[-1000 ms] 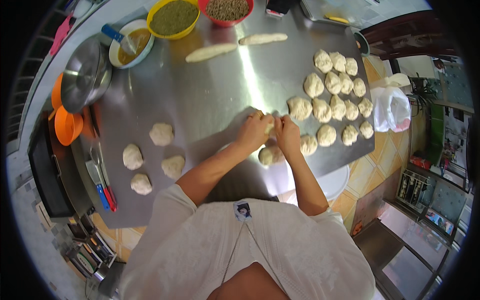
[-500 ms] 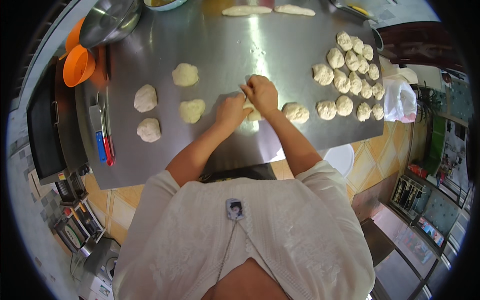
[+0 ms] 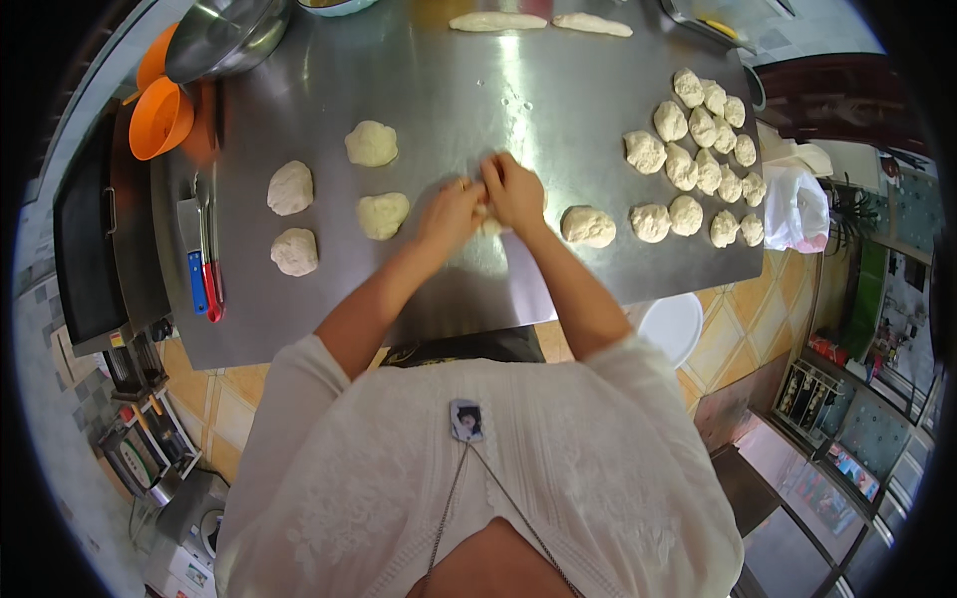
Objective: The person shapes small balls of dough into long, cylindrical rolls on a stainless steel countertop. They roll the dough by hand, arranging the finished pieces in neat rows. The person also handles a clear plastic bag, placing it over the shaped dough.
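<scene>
Near the middle of the steel table, a piece of pale dough lies mostly hidden under my hands. My left hand is closed against its left side, fingers curled. On the right side my right hand bends over the same piece, its fingertips meeting those of my left. Just right of my right hand sits a lump of dough. To the left of my hands lie two rounded, flattened dough pieces, an upper one and a lower one.
Farther left are two more dough balls. Beside them lie a blue-handled scraper and red-handled tools. A steel bowl and orange bowls stand back left. Several dough lumps cover the right; dough strips lie at the back.
Both hands have drawn slightly left and closed in over the dough, so less of it shows. The other dough pieces stay where they were on the table.
</scene>
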### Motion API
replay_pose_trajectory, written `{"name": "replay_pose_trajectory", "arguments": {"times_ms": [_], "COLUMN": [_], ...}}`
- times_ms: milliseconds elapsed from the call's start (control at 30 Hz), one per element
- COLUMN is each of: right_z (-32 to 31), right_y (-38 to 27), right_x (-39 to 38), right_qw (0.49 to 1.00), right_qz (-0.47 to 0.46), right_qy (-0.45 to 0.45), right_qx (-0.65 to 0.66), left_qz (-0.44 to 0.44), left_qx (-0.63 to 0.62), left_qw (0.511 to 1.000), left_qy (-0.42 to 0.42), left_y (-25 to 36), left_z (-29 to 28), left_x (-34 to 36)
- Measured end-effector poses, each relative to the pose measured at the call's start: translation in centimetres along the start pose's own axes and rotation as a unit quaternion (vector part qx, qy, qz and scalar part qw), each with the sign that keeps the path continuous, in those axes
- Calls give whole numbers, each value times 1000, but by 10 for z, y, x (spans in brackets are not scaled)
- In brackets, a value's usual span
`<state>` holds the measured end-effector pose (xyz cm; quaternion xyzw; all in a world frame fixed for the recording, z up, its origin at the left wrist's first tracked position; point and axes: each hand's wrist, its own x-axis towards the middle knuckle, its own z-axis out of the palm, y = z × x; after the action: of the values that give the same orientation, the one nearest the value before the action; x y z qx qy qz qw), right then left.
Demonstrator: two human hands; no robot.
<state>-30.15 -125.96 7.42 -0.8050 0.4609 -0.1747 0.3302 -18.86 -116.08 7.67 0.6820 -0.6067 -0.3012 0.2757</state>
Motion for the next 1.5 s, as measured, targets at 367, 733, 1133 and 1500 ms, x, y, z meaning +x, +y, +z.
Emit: {"name": "replay_pose_trajectory", "arguments": {"times_ms": [367,733,1133,1500], "right_z": [14,-17,-56,-71], "right_y": [13,46,57,52], "right_x": [49,20,-19,223], "right_qw": [976,965,975,963], "right_qz": [-110,-54,-160,-264], "right_qy": [82,42,-77,34], "right_qx": [-170,-254,-137,-50], "left_qz": [30,-47,69,56], "left_qx": [69,215,102,98], "left_qw": [973,968,990,978], "left_qy": [218,118,74,176], "left_y": [6,8,-11,-54], "left_z": [17,35,17,-65], "left_x": [80,77,21,222]}}
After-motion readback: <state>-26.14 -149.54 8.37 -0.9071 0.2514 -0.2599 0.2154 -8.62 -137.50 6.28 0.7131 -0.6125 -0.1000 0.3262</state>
